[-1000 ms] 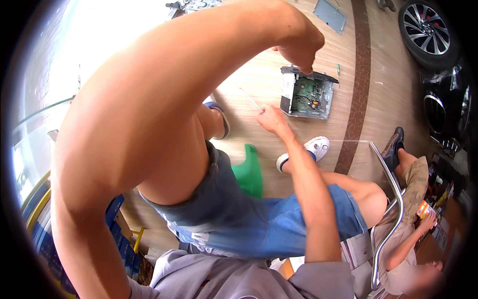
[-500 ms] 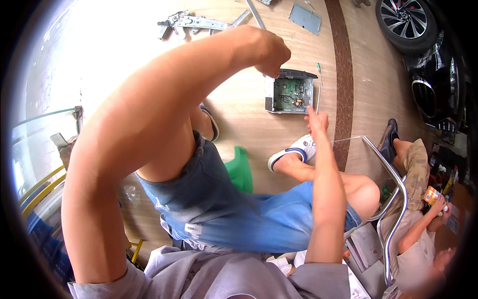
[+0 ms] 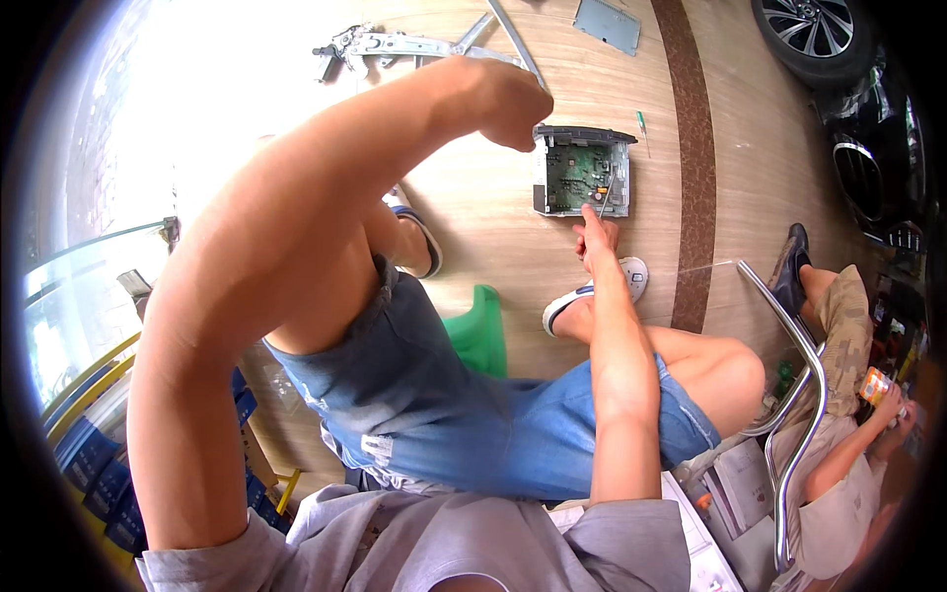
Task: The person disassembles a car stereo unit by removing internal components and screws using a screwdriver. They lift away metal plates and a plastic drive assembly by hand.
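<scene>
An opened car stereo (image 3: 577,178) stands on the floor in front of me, its metal case showing a green circuit board and a black front panel on the far side. My left hand (image 3: 515,107) is closed at the case's far left corner, its fingertips mostly hidden behind the knuckles. My right hand (image 3: 598,239) is at the near edge, closed round a screwdriver (image 3: 607,195) whose thin shaft slants into the open case over the board. The screwdriver's handle is hidden in my fingers.
A green-handled screwdriver (image 3: 641,122) lies right of the stereo. Farther off lie a flat metal cover (image 3: 607,26) and a metal window-lifter-like mechanism (image 3: 395,44). A green stool (image 3: 483,335) is between my legs. A seated person (image 3: 838,464), a chrome tube frame (image 3: 814,395) and a car wheel (image 3: 809,35) are at right.
My right hand has moved left, bringing the screwdriver shaft from beside the stereo to inside its case. My left hand stays at the far left corner.
</scene>
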{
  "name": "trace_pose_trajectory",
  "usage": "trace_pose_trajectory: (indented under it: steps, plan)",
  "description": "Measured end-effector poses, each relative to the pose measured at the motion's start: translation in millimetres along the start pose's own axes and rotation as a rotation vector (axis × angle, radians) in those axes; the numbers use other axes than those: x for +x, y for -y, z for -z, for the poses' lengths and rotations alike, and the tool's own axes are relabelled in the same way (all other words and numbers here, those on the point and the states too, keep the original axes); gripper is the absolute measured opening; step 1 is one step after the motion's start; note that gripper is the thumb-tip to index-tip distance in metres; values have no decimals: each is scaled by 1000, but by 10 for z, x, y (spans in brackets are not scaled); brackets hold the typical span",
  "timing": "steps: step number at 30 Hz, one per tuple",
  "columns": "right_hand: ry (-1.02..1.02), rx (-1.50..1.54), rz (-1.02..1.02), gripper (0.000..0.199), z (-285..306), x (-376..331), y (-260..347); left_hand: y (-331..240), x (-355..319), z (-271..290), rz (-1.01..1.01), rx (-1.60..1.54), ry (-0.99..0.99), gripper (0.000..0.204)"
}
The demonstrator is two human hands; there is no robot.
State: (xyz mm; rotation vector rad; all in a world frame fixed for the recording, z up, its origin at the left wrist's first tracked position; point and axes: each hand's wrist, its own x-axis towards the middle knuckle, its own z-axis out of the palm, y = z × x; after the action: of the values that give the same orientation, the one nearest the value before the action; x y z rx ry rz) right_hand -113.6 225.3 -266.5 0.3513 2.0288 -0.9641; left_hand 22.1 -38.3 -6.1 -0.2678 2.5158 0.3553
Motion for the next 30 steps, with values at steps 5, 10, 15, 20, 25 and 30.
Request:
trace_pose_trajectory:
  steps: [5,10,15,20,25,30]
  plan:
    - [12,83,-26,42,-51,157,-71,64,82,-54,-17,-44,-14,40]
    - [11,231,-27,32,-155,239,-158,174,123,-12,45,-50,41,46]
    - [2,178,-42,20,-178,301,-144,292,103,-2,111,-152,19,49]
    - [-47,160,-45,14,-204,298,-104,385,154,-16,125,-127,51,49]
    - [-54,283,-60,11,-338,248,-134,470,78,-31,98,-145,23,51]
    - [-27,249,-65,10,-202,404,-205,424,196,-56,37,-124,-55,54]
